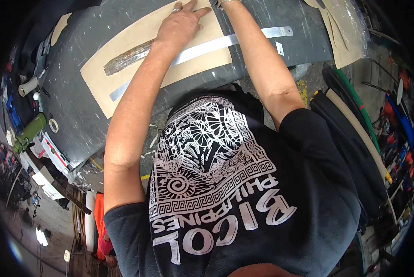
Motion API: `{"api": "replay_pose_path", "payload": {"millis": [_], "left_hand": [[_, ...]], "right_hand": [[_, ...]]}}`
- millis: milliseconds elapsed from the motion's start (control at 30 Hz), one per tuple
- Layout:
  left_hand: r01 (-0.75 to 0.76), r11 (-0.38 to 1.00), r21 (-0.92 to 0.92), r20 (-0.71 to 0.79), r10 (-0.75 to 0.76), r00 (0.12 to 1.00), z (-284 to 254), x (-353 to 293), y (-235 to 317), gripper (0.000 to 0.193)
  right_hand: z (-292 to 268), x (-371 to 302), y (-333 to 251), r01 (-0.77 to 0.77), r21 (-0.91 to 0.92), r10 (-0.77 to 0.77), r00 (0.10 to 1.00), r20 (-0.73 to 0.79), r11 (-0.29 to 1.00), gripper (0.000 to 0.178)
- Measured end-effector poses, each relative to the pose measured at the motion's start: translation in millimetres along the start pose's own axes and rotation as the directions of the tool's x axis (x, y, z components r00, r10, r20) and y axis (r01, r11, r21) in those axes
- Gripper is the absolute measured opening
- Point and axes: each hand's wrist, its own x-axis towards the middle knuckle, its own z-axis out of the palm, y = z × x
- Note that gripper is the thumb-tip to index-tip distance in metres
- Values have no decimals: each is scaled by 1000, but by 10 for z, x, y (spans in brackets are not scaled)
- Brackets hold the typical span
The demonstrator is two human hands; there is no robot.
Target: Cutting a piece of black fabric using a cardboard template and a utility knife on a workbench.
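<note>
My left hand point(180, 27) lies with fingers spread on a tan sheet of paper or card point(96, 76), a ring on one finger. Under my left wrist passes a worn, mottled brown-grey bar point(127, 60), its far end hidden by the arm. A long metal ruler point(207, 47) slants across the sheet, running under both forearms to its holed end at the right. My right forearm point(257, 55) reaches past the sheet's right edge. The right wrist, with a band on it, meets the top edge of the picture, and the fingers are cut off there.
The dark, scratched worktable point(73, 106) carries a roll of tape point(53, 125) at its left. A small white tag point(280, 48) lies beside the ruler's end. More tan sheets point(343, 37) hang over the right side. Long rolls of material point(354, 129) stand close by my right.
</note>
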Motion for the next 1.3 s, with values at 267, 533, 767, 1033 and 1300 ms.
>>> {"api": "replay_pose_path", "payload": {"millis": [267,533,767,1033,1300], "left_hand": [[9,998,-70,43,-6,999,-66,24,32,55],[24,997,-74,55,-20,998,-95,22,103,56],[-40,970,-241,-147,4,989,20,76,230,55],[-197,900,-388,-444,5,896,311,167,247,46],[155,981,-121,-90,-166,982,209,182,195,50]], "right_hand": [[18,-24,-64,19,-21,-19,1000,-16,1000,32],[61,111,-41,180,-768,-439,887,-143,615,41],[-171,126,8,484,-625,-591,806,44,613,46],[-226,114,-292,354,-592,-404,913,53,723,48],[-249,304,-342,-322,-65,328,908,262,944,33]]}}
